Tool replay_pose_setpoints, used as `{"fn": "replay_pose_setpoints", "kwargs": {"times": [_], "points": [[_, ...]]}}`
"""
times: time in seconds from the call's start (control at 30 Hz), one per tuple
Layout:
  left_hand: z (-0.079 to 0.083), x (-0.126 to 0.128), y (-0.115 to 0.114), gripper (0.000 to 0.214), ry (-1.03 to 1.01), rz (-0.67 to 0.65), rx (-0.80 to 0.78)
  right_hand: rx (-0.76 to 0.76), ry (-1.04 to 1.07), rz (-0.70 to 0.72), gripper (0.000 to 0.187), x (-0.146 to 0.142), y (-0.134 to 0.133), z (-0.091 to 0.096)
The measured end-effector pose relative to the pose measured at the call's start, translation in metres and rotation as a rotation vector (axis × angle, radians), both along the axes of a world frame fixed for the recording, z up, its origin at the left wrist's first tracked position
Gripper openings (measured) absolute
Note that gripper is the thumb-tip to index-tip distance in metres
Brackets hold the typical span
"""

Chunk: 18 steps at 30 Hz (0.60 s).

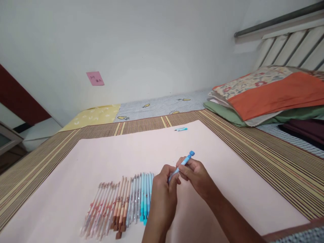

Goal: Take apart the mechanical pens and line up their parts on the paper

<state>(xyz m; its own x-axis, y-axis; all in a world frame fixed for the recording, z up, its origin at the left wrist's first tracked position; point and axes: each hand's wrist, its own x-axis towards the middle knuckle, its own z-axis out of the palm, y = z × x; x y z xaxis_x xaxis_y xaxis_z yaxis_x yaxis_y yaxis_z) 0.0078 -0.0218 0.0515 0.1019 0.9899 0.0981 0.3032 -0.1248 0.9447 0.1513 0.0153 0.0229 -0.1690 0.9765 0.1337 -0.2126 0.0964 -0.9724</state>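
Note:
A light blue pen (186,160) with a darker blue block-shaped top slants up to the right between my two hands. My left hand (163,190) pinches its lower end, and the fingers hide the tip. Higher on the barrel, my right hand (196,172) grips it with thumb and fingers. Beside my left hand lies a row of pens on a pale pink sheet (126,152): clear pens with reddish marks (98,206), orange-brown pens (123,199), clear greyish pens (135,194) and turquoise pens (145,192). My left hand partly covers the row's right end.
Toward the sheet's far edge lies a small turquoise pen-like item (181,129). A striped mat (253,148) spreads under the sheet. Folded orange and floral bedding (273,89) is piled at the right, near a white radiator (291,47). A pink note (95,78) sticks to the wall.

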Motion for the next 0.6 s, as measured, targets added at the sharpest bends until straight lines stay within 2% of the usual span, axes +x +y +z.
{"fn": "replay_pose_setpoints", "kwargs": {"times": [0.13, 0.2, 0.37, 0.47, 0.6], "points": [[-0.003, 0.001, 0.002, 0.015, 0.085, 0.042, 0.066, -0.049, 0.003, -0.085, 0.034, -0.009, -0.001, -0.001], [-0.006, 0.001, 0.003, 0.019, 0.086, 0.055, 0.062, -0.06, -0.024, -0.114, 0.034, -0.009, -0.002, -0.001], [-0.009, 0.001, 0.004, 0.018, 0.111, 0.082, 0.073, -0.025, -0.067, -0.093, 0.03, -0.011, -0.003, 0.003], [-0.013, 0.002, 0.004, 0.021, 0.116, 0.124, 0.092, -0.028, -0.046, -0.129, 0.033, -0.015, -0.002, 0.001], [-0.02, 0.002, 0.008, 0.023, 0.126, 0.227, 0.026, -0.041, -0.063, -0.233, 0.036, -0.013, 0.003, -0.004]]}}
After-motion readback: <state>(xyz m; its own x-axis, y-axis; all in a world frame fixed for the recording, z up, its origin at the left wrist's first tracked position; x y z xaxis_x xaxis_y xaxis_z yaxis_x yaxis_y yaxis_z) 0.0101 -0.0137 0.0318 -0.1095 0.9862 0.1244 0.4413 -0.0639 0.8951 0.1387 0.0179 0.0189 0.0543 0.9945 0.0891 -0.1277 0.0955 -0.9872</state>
